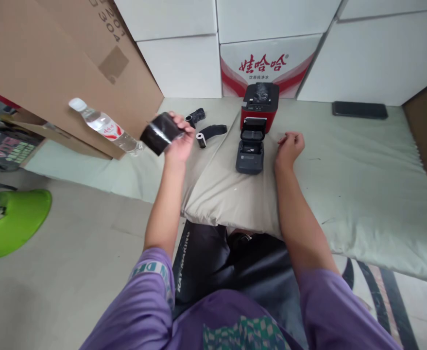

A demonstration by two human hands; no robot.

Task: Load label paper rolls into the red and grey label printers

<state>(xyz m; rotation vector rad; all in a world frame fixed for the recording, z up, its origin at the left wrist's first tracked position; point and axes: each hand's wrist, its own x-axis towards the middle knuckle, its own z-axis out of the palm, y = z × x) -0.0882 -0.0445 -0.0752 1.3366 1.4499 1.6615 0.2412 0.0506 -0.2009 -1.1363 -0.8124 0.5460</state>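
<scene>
My left hand (179,141) holds a black roll wrapped in glossy film (161,132), lifted above the pale mat. My right hand (289,146) rests on the mat as a loose fist with nothing in it, just right of a dark grey label printer (250,156) whose lid stands open. Behind that printer stands a red and black printer (260,104). Two black rolls (209,133) (196,116) lie on the mat between my left hand and the printers.
A water bottle (106,127) leans against a large cardboard box (53,63) at left. White cartons (271,63) line the back. A black phone (359,110) lies at back right. A green object (16,221) sits on the floor at left.
</scene>
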